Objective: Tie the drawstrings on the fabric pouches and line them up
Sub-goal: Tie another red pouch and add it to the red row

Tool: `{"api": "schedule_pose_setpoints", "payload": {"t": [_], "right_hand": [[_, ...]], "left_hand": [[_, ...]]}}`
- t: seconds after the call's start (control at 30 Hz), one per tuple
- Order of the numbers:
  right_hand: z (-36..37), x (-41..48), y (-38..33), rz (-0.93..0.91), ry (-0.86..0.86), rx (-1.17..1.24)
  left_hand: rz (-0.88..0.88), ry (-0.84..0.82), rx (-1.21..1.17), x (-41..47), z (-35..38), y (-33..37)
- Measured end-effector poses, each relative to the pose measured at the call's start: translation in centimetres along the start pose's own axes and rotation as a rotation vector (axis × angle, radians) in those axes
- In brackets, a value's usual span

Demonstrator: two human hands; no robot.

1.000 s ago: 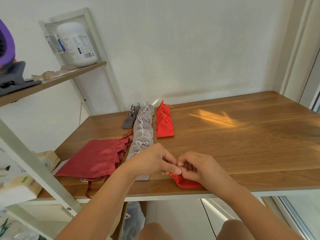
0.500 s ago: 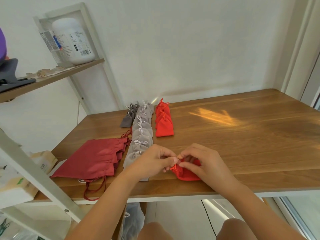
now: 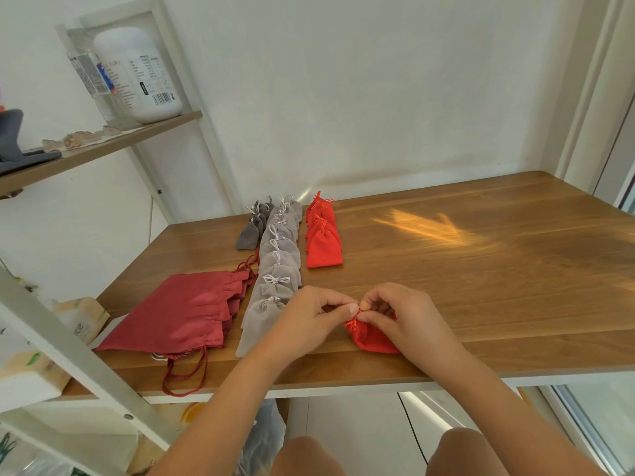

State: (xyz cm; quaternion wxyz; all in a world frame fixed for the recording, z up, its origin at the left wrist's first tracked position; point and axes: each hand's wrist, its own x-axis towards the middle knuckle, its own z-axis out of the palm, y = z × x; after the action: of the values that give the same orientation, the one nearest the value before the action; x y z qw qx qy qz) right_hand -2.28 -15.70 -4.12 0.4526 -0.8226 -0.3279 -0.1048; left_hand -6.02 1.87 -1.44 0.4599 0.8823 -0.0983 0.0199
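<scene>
A small red pouch (image 3: 369,336) lies on the wooden table (image 3: 481,269) near its front edge. My left hand (image 3: 309,321) and my right hand (image 3: 402,314) meet above its gathered mouth, and both pinch its red drawstring. Farther back lies a row of tied red pouches (image 3: 323,242). Left of that runs a long row of light grey pouches (image 3: 275,280) with white bows. A short row of dark grey pouches (image 3: 252,228) sits at the back left.
A stack of larger dark red drawstring bags (image 3: 178,314) lies at the table's left, cords hanging over the front edge. A white shelf frame (image 3: 51,341) stands at the left, with a white bottle (image 3: 141,73) on its upper shelf. The wall is behind the table.
The camera has tilted slightly, so the scene sits lower in view. Both hands stay on the red pouch's drawstring with small finger movements; the pouch shifted little.
</scene>
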Motion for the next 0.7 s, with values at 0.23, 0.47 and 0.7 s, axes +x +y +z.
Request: {"api": "schedule_pose_setpoints", "payload": {"t": [0.23, 0.47, 0.7], "right_hand": [[-0.22, -0.13, -0.27, -0.014, -0.03, 0.008], [-0.21, -0.16, -0.42, -0.005, -0.074, 0.023], [-0.16, -0.31, -0.53, -0.058, -0.014, -0.003]], "left_hand": [[-0.035, 0.216, -0.144, -0.3, 0.87, 0.16], [-0.136, 0.037, -0.237, -0.31, 0.1, -0.27], [-0.15, -0.042, -0.255, -0.39, 0.39, -0.48]]}}
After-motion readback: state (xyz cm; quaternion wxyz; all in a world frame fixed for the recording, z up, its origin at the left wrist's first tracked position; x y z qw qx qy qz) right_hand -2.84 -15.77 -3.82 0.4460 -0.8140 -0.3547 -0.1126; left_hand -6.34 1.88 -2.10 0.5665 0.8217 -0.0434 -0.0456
